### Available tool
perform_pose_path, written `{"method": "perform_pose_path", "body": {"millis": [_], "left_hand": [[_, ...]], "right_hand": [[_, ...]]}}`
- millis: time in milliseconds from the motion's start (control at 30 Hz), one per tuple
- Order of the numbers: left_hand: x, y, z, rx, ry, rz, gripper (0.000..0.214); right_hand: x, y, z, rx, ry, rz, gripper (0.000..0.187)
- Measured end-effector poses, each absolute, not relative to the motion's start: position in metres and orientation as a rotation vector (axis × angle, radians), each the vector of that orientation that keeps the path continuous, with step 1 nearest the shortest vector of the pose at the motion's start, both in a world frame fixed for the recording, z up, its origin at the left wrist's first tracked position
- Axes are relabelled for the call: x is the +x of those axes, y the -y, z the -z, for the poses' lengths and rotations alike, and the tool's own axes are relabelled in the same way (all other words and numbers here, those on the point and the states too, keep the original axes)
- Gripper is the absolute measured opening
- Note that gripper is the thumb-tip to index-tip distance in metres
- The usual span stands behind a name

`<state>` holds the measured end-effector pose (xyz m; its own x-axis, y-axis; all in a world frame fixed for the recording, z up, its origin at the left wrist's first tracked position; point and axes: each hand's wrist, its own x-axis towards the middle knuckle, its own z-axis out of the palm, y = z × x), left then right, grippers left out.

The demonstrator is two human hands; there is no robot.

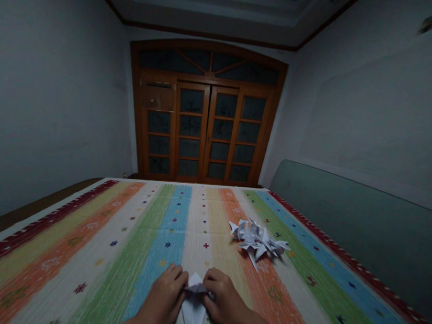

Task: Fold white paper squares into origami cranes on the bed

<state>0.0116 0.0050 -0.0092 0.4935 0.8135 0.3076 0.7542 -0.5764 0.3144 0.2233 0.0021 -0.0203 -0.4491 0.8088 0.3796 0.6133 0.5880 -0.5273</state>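
A small white folded paper piece (194,299) lies on the striped cloth at the bottom centre. My left hand (164,298) pinches its left side with curled fingers. My right hand (224,298) pinches its right side in the same way. The paper's pointed lower end shows between my two wrists. A heap of several finished white folded paper figures (257,239) rests on the cloth a little farther away, to the right of my right hand.
The cloth (126,244) has coloured stripes and small motifs and covers a wide flat surface. A grey-green padded board (359,225) runs along its right side. A wooden glazed door (203,133) stands at the far wall. The room is dim.
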Motion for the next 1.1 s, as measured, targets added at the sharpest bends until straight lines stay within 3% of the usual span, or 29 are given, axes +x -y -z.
{"method": "perform_pose_path", "body": {"millis": [100, 233, 433, 633, 800, 1100], "left_hand": [[0.011, -0.003, 0.014, 2.739, -1.318, -0.621, 0.032], [0.006, -0.004, 0.020, 2.869, -1.230, -0.738, 0.029], [-0.006, 0.000, 0.005, 2.984, -0.980, -0.770, 0.017], [-0.020, -0.002, -0.029, 2.977, -0.681, -0.657, 0.022], [-0.025, -0.007, -0.024, 3.002, -0.485, -0.684, 0.019], [-0.028, -0.002, -0.036, 2.847, -0.529, -0.640, 0.025]], "right_hand": [[0.227, 0.001, 0.025, -1.070, 2.319, -0.310, 0.030], [0.229, 0.006, 0.023, -1.010, 2.443, -0.157, 0.046], [0.229, 0.009, 0.017, -0.956, 2.524, -0.004, 0.030], [0.233, 0.008, 0.014, -0.867, 2.603, 0.011, 0.033], [0.235, 0.007, 0.018, -0.744, 2.651, 0.029, 0.038], [0.233, 0.005, 0.030, -0.537, 2.637, 0.130, 0.029]]}}
